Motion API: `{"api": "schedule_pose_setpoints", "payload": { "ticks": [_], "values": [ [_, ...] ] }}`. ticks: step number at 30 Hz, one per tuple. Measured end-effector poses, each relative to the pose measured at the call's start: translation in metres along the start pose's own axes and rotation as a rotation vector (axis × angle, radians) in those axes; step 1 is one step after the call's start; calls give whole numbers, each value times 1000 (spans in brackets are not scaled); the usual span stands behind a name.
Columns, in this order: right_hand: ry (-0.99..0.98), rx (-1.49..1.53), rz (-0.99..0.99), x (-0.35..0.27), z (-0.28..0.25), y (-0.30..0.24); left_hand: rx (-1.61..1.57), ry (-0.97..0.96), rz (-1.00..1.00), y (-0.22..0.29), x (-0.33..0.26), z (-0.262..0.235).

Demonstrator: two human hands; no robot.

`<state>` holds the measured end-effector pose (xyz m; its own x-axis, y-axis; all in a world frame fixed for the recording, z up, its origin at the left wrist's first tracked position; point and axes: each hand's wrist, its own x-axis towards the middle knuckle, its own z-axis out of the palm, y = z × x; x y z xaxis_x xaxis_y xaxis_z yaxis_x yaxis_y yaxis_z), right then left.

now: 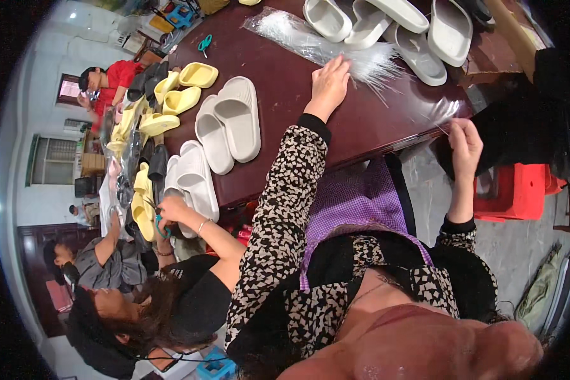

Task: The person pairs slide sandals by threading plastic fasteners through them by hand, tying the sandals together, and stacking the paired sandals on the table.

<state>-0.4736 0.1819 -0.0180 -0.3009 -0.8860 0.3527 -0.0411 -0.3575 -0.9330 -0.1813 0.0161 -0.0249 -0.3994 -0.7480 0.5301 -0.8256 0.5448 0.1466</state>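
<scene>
My left hand [330, 85] lies on the dark red table with its fingers stretched out, against the near edge of a bundle of thin clear plastic strands [367, 63]. The strands fan out to the right from a clear plastic bag [282, 28]. At the table's right edge my right hand [466, 145] is closed in a pinch. A thin clear strand [441, 129] sticks out from its fingertips, over a shiny patch of clear plastic. Grey slide sandals [418, 57] lie just beyond the strands.
Pairs of pale grey slides [237, 120] and white slides [193, 177] stand left on the table [278, 82], with yellow slides [180, 101] beyond. Teal scissors [204, 44] lie at the far left. A co-worker's hand [174, 209] holds scissors. A red stool [516, 190] stands right.
</scene>
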Motion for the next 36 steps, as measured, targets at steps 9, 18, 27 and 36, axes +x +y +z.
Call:
{"api": "schedule_pose_setpoints", "payload": {
  "ticks": [9, 18, 27, 36],
  "values": [
    [683, 64, -187, -11, -73, -51, 17, -22, -54, 0, -5, -6],
    [467, 645, -178, -4, -136, -38, -392, 341, -175, -17, -9, -21],
    [269, 1114, -18, 71, -150, 46, 281, 352, -651, -116, -98, -102],
    [184, 1360, 75, 58, -122, 58, 361, -57, -967, -117, -103, -91]
  ]
}}
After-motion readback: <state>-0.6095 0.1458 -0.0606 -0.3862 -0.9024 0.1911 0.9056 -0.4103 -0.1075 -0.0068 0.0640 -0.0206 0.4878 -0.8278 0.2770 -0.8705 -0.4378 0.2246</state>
